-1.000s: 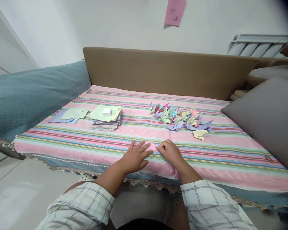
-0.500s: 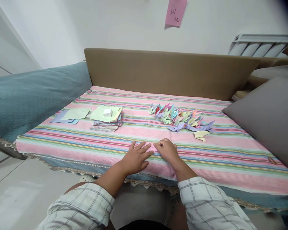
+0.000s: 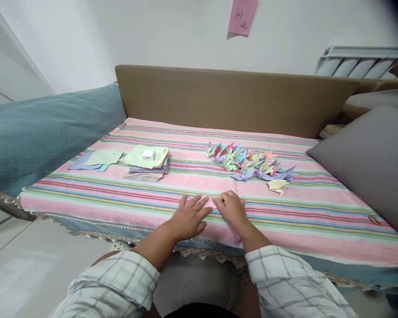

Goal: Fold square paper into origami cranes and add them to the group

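Observation:
A small piece of pink paper (image 3: pixel 210 202) lies on the striped cloth between my hands, hard to tell from the pink stripes. My left hand (image 3: pixel 189 218) rests flat with spread fingers, its fingertips on the paper's left side. With fingers curled, my right hand (image 3: pixel 231 208) pinches the paper's right side. The paper's folds are mostly hidden by my fingers. Beyond my right hand lies a cluster of colourful folded paper cranes (image 3: pixel 243 163). A pale yellow crane (image 3: pixel 277 186) lies on its side closest to that hand.
A stack of coloured paper sheets (image 3: pixel 146 173) sits at the left with a small white block (image 3: pixel 148 155) on top. Loose green and blue sheets (image 3: pixel 102 157) lie beside it. A grey cushion (image 3: pixel 368 163) stands at right, and a brown backrest (image 3: pixel 219 99) runs behind the striped cloth (image 3: pixel 96 190).
Both hands stay at nearly the same place on the pink paper. The view has shifted very slightly; nothing else has visibly moved.

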A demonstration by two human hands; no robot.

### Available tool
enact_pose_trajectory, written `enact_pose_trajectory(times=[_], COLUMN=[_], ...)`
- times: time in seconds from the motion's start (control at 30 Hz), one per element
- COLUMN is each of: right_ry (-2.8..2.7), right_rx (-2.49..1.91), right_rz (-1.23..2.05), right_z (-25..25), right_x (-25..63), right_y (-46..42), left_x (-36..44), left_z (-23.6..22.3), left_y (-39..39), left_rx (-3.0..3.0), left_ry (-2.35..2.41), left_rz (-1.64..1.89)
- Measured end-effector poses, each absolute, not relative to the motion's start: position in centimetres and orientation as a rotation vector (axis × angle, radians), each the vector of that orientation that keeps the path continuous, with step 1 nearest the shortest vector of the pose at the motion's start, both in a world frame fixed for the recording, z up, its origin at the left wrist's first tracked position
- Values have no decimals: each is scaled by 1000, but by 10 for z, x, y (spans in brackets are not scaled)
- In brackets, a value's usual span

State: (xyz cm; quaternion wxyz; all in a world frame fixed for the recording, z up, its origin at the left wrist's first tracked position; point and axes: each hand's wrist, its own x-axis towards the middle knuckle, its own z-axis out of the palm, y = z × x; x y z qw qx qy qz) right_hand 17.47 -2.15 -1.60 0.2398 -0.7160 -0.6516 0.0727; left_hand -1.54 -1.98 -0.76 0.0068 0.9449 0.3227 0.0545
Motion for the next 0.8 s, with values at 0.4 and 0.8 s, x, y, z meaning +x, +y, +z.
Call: enact_pose_trajectory(times=[0.4, 0.8], right_ry=[-1724, -1683], right_rx=[-1859, -1648], right_rz=[286, 427], right_z=[-17, -30], right_x=[180, 211], right_y=[-29, -24], left_x=[-16, -17], left_z=[-11, -13], left_y=[-19, -18], left_rx=[2968, 2949], left_ry=[1026, 1010], left_rz=[180, 207])
